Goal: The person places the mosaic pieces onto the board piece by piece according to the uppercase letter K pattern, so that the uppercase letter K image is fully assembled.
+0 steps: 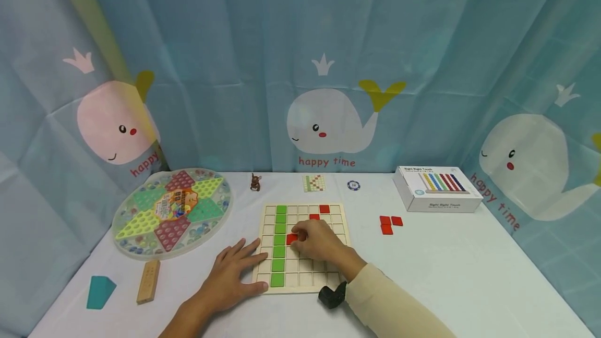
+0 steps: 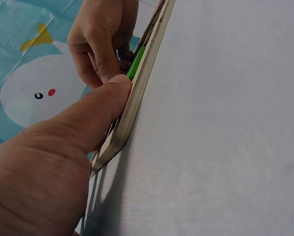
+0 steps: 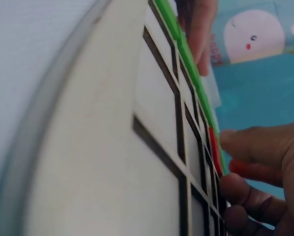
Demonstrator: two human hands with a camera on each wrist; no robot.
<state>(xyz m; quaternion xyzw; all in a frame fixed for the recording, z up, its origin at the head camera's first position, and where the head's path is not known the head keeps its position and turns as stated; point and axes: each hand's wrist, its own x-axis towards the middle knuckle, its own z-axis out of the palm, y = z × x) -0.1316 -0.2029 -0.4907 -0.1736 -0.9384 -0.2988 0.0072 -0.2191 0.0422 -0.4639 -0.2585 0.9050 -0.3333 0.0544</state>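
A wooden grid board lies on the table, with a column of green tiles near its left side. Spread fingers of my left hand rest along the board's left edge; its thumb presses the rim in the left wrist view. My right hand reaches over the middle of the board, thumb and fingers curled at a red tile just right of the green column. In the right wrist view fingertips meet this red tile at the grid. Other red tiles sit toward the upper right; the hand hides part of the grid.
Three loose red tiles lie right of the board. Behind it are a small figurine, a pattern card and a chip. A box stands right; a star-patterned game board, wooden bar and teal block lie left.
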